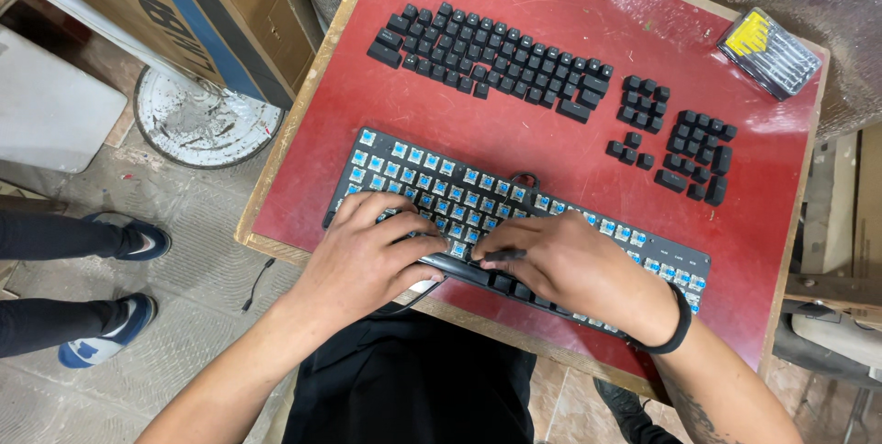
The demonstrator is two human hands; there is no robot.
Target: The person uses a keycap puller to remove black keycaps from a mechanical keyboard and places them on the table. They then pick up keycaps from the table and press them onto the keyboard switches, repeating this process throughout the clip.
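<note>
Keyboard (478, 200) sits on the red table (551, 30) at the near edge, most caps pulled, blue switches exposed. Left hand (367, 256) rests on the keyboard's lower left, fingers curled down over the long black spacebar (464, 269), touching it. Right hand (574, 269) just beside it, fingers pinched narrow on a thin black tool (503, 254) at the spacebar's top edge. Black band on the right wrist. Pulled keycaps (491, 58) laid out in rows at the far side, well apart from the hands. Screwdriver case (770, 51) in the far right corner. Another person's shoes (124, 237) on the floor, left.
</note>
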